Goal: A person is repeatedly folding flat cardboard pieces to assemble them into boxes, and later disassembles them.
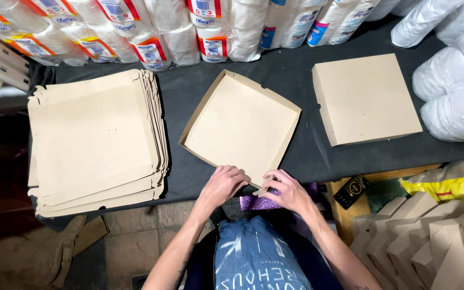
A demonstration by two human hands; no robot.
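Now, left hand (222,185) and right hand (285,190), each grip pinching cardboard tray (240,124) corner

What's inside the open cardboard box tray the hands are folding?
The open box tray shows only its bare cardboard floor. Left hand and right hand cover its near corner, so that part can't be seen.

Both forearms are reaching forward from the body and angling in toward each other, bare to the elbow, so the two hands are sitting close together with a small gap between them. The left hand (222,185) is lying palm down, fingers curled and pressing at the fingertips. The right hand (285,190) is arching at the knuckles, its fingers bending down and pinching inward, thumb tucked beneath.
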